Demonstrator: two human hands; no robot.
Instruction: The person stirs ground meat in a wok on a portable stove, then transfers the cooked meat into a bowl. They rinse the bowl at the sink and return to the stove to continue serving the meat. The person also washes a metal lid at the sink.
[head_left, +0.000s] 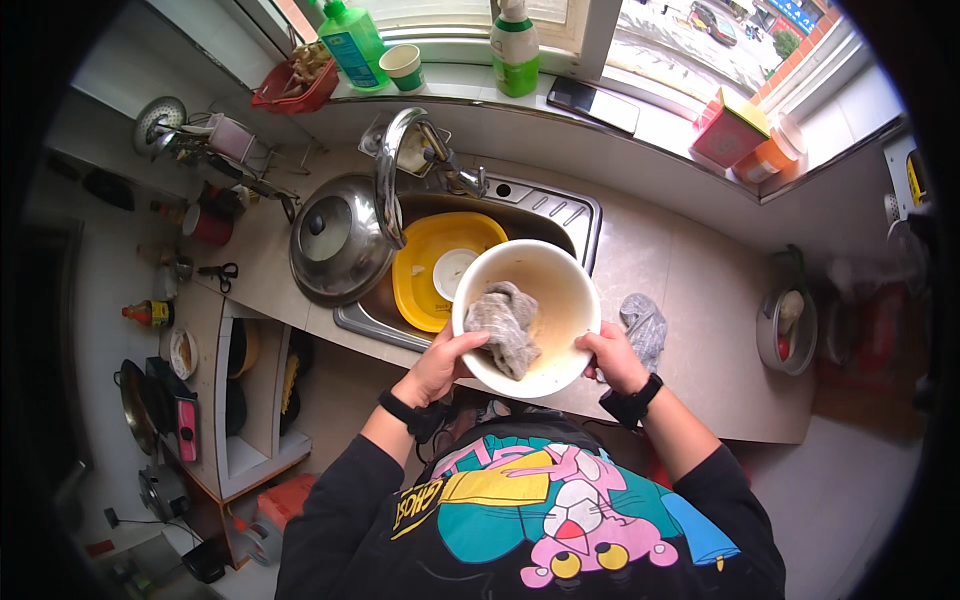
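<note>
Both my hands hold a white bowl (566, 300) by its rim, over the front edge of the sink. My left hand (442, 364) grips its left side, the thumb over the rim beside a crumpled grey cloth (502, 326) lying in the bowl. On the opposite side my right hand (613, 358) pinches the rim. Brownish stains mark the bowl's inside. Partly behind it, a yellow plastic basin (420, 247) stands in the steel sink (585, 217), with a small white dish (453, 274) in it. A second grey cloth (643, 330) lies on the counter beside my right hand.
A metal pot lid (341, 240) overlaps the sink's left side, below the curved faucet (391, 172). Scissors (220, 276) lie at the counter's left. A pot with vegetables (786, 337) stands far right. The windowsill holds bottles, a paper cup (403, 69) and a smartphone (592, 103).
</note>
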